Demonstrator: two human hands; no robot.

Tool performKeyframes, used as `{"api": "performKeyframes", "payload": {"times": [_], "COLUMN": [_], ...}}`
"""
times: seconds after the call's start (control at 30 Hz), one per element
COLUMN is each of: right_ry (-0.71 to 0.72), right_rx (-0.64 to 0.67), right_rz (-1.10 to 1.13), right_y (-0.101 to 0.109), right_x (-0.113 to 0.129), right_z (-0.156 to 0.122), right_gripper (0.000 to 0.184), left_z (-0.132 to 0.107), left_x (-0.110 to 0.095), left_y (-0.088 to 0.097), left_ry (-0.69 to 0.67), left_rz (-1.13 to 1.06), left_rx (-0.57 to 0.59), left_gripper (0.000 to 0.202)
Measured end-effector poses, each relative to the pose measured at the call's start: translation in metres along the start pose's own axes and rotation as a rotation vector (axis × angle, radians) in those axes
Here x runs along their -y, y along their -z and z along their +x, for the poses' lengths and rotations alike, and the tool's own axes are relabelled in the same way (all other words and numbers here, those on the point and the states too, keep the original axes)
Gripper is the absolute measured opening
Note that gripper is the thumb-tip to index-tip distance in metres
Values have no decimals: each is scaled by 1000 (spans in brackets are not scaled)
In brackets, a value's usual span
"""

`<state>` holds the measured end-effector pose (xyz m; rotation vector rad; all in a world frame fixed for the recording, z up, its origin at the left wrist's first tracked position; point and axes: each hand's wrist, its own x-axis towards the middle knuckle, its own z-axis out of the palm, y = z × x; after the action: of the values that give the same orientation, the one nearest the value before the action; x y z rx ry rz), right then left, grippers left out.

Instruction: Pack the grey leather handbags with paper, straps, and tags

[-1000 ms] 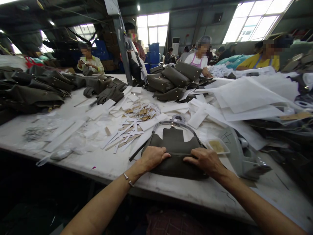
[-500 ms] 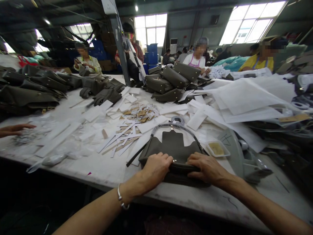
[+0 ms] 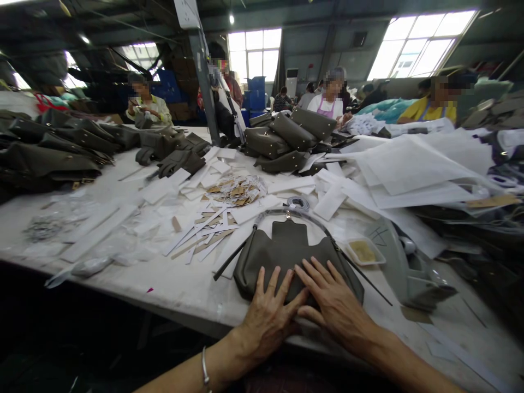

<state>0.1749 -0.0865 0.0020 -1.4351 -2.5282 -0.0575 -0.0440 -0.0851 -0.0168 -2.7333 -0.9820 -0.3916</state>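
A dark olive handbag (image 3: 256,248) lies on the white worktable near its front edge, its flap and curved handle pointing away from me. My left hand (image 3: 270,303) rests flat on the lower left part of the bag, fingers spread. Beside it, my right hand (image 3: 333,303) lies with outstretched fingers on the bag's lower right part. The two hands nearly meet at the thumbs. A thin strap sticks out on each side of the bag. Parts of the bag's near edge are hidden under my palms.
Right of the bag stand a shallow plastic tray (image 3: 365,251) and a grey tape dispenser-like device (image 3: 403,267). Paper strips (image 3: 208,232) and a heap of tags (image 3: 235,190) lie beyond. Stacked olive bags (image 3: 282,134) and white sheets (image 3: 413,161) fill the back. Several people sit across the table.
Both hands have gone from gripping the bag's near edge to lying flat on it with fingers spread. The bag now lies flatter. Another person's hand at far left has left view.
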Motion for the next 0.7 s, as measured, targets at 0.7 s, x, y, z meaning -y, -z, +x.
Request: {"api": "performKeyframes", "payload": {"times": [0.7], "right_ry": [69], "right_rx": [217], "right_rz": [426], "right_y": [14], "right_x": [-7], "right_z": [30], "right_gripper": [79], "left_z": [-35], "left_x": [45], "left_y": [9], "left_ry": [-124], "left_rz": [383], "left_rx": [-254], "left_gripper": [62]}}
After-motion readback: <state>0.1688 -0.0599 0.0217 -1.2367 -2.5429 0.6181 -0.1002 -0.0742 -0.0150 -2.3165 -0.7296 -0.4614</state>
